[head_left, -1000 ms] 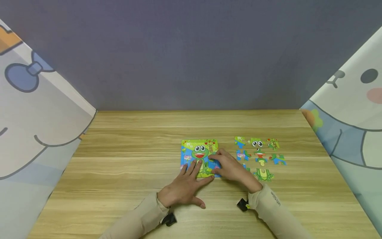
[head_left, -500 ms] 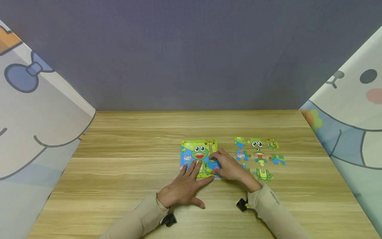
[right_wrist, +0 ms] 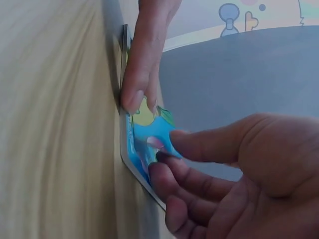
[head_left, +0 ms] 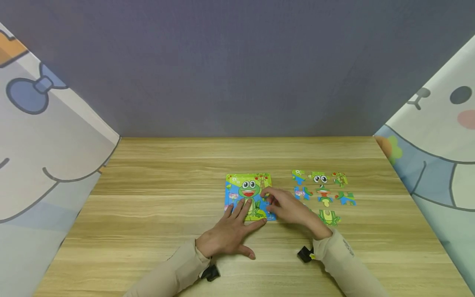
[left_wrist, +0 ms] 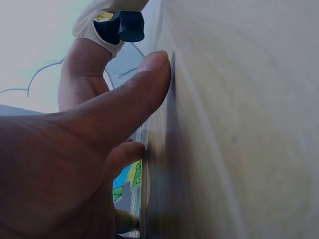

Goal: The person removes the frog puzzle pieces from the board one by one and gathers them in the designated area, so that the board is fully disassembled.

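In the head view a square frog puzzle (head_left: 237, 181) lies on the table. My left hand (head_left: 231, 233) rests on its lower half with fingers spread, the thumb touching the tabletop beside it. At the puzzle's lower right my right hand (head_left: 291, 208) has its fingers bent. The right wrist view shows its thumb and fingers pinching a blue and green puzzle piece (right_wrist: 167, 117), tilted up from the board; the fingers partly hide it. A grey, jigsaw-shaped patch (left_wrist: 126, 191) shows in the left wrist view, just beyond my left fingers.
Several loose frog puzzle pieces (head_left: 325, 194) lie in rows to the right of the puzzle, one partly behind my right wrist. The wooden table (head_left: 167, 185) meets a grey wall (head_left: 237, 74) at the back. Cartoon-printed panels (head_left: 55, 156) stand at both sides.
My right hand has shifted slightly right, and its fingers have drawn away from the puzzle's surface, lifting the piece's edge. My left hand has stayed in place.
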The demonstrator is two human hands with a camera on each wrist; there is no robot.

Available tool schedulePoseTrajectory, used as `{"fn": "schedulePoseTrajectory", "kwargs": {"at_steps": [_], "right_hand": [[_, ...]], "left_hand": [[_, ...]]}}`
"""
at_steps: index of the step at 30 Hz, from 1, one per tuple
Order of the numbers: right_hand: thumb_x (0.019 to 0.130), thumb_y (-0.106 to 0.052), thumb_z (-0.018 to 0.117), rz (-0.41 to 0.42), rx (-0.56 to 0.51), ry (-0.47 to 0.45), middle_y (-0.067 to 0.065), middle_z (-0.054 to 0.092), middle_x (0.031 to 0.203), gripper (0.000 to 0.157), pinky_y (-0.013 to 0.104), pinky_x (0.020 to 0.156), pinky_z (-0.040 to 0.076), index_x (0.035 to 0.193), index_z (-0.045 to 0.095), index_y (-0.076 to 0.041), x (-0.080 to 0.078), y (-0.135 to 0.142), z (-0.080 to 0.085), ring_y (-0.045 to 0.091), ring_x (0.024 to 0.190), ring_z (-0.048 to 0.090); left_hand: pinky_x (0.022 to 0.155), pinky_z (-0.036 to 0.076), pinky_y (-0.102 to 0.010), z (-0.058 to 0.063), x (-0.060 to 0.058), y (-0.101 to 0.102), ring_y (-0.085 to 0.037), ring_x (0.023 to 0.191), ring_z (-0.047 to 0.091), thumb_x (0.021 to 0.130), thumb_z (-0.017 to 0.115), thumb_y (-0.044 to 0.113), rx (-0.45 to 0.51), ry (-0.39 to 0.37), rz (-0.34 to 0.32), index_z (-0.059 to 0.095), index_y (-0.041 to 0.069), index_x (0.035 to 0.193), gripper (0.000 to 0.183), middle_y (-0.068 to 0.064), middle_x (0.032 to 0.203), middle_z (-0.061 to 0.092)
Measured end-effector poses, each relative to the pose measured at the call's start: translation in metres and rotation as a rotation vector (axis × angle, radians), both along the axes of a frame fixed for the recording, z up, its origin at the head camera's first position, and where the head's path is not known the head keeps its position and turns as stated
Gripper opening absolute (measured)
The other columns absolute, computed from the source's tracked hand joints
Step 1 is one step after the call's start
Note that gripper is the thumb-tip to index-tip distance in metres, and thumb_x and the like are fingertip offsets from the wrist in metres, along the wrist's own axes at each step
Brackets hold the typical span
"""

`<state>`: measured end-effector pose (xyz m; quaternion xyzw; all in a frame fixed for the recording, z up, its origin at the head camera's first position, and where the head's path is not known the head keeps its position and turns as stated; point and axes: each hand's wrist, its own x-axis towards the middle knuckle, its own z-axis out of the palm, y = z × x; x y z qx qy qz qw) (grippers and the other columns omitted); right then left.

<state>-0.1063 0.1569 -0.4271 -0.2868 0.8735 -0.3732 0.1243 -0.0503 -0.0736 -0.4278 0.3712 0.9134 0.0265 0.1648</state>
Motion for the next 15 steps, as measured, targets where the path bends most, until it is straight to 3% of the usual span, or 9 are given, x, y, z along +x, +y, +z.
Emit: {"fn": "schedulePoseTrajectory", "kwargs": {"at_steps": [6,15], "right_hand": [[0.097,-0.001,0.060,-0.019,-0.052,-0.057,0.005,0.068,0.089,0.025,0.022,0.071,0.051,0.122,0.063,-0.005,-0.0014,0.0025,-0.0013,0.010,0.076,0.062],[0.097,-0.002,0.061,-0.116,-0.090,-0.082,0.008,0.071,0.094,0.029,0.024,0.072,0.052,0.126,0.064,-0.005,-0.0011,0.0065,0.0034,0.012,0.078,0.065]], "left_hand": [[0.119,0.028,-0.062,0.0004,0.0006,0.0000,-0.045,0.155,0.013,0.078,0.066,0.071,0.014,-0.005,0.000,0.030,0.038,0.157,0.093,-0.024,0.168,0.009],[0.120,0.027,-0.063,0.0000,0.0010,-0.0004,-0.045,0.155,0.014,0.077,0.067,0.071,0.021,-0.003,0.006,0.031,0.038,0.157,0.093,-0.024,0.167,0.011]]}}
